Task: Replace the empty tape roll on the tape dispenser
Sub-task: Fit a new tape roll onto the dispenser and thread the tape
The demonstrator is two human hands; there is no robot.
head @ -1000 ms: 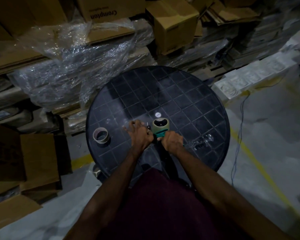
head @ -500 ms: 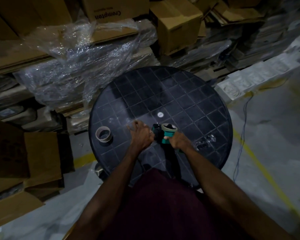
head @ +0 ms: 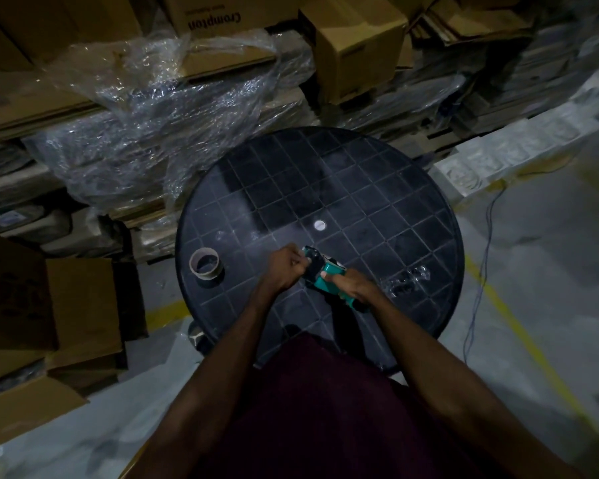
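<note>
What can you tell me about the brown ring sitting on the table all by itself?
The ring looks like an empty cardboard tape core: pale brown, thin-walled, hollow, with the dark table visible through its middle. It stands on one flat end, opening facing up, near the table's left edge. Nothing touches it except the tabletop. It sits apart from both hands, left of the left hand, which is busy with the teal dispenser. In the dim light, no tape is visible on it.

Teal tape dispenser (head: 329, 279), tan, seemingly cardboard, empty roll (head: 204, 264), black grid-patterned table (head: 377, 209).
</note>
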